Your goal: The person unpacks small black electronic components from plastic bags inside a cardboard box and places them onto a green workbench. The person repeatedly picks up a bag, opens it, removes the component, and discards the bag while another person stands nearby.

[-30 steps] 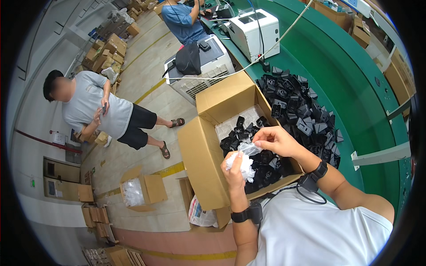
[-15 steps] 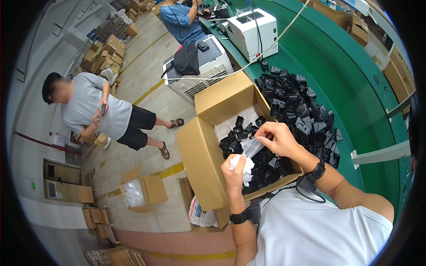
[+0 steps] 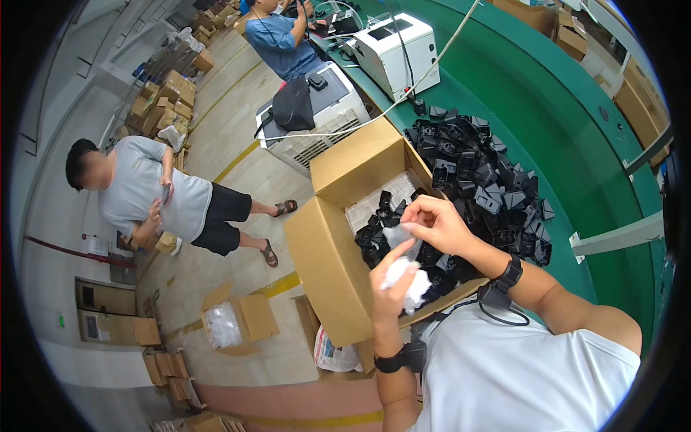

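Observation:
My left hand (image 3: 386, 294) holds a crumpled white wad (image 3: 417, 282), perhaps tissue or thin plastic, against the palm, with one finger stretched toward the other hand. A thin see-through plastic film (image 3: 398, 236), bag-like, is pinched between thumb and fingers of my right hand (image 3: 440, 226). Both hands are over an open cardboard box (image 3: 315, 268), above many loose black plastic housings (image 3: 373, 241) inside it. White packing material (image 3: 374, 200) shows at the box's far inner side.
A heap of black housings (image 3: 489, 180) lies on the green bench (image 3: 568, 169), right of the box. Beyond stand a white machine (image 3: 397, 54) and a white appliance (image 3: 317, 137) bearing a black bag (image 3: 293, 104). One person stands at left; another sits at the far bench.
The film, earlier stretched between both hands, is now bunched at my right fingertips. My left hand has shifted slightly down and right with the white wad, its finger straightening. The view has shifted slightly.

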### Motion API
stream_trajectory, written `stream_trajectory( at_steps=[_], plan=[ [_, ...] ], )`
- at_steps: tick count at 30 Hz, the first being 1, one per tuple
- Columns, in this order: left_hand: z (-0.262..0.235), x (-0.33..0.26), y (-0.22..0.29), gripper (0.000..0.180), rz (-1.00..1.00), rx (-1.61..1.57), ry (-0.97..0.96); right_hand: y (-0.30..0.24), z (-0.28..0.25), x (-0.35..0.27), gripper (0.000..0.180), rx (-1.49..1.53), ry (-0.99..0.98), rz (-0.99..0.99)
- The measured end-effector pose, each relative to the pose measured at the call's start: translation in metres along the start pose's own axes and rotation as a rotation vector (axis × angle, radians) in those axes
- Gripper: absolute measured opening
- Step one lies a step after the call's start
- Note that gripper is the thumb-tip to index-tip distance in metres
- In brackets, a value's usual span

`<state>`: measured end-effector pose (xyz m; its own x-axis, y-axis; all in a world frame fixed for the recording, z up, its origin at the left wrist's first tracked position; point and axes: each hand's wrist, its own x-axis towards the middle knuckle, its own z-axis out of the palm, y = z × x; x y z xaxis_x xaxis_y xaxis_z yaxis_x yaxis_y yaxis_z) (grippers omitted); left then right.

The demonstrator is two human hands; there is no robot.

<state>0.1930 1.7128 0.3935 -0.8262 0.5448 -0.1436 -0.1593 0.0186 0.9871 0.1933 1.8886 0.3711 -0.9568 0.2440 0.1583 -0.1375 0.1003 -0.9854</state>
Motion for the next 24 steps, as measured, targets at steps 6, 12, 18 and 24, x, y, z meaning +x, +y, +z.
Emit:
stream_trajectory(
  at_steps=[6,12,18,24],
  plan=[
    [0.014,0.009,-0.024,0.061,0.013,-0.066,0.126,0.001,-0.003,-0.006,0.012,-0.027,-0.022,-0.054],
    [0.011,0.026,-0.07,0.067,0.166,0.31,0.128,0.02,-0.003,-0.012,0.012,0.08,-0.219,0.127],
    [-0.011,0.033,-0.072,0.058,-0.233,-1.004,0.035,0.047,-0.001,-0.022,0.016,0.088,-0.306,0.094],
    [-0.004,0.036,-0.074,0.062,-0.067,-0.994,0.161,0.042,0.018,-0.024,0.019,0.562,-0.311,0.271]
  ],
)
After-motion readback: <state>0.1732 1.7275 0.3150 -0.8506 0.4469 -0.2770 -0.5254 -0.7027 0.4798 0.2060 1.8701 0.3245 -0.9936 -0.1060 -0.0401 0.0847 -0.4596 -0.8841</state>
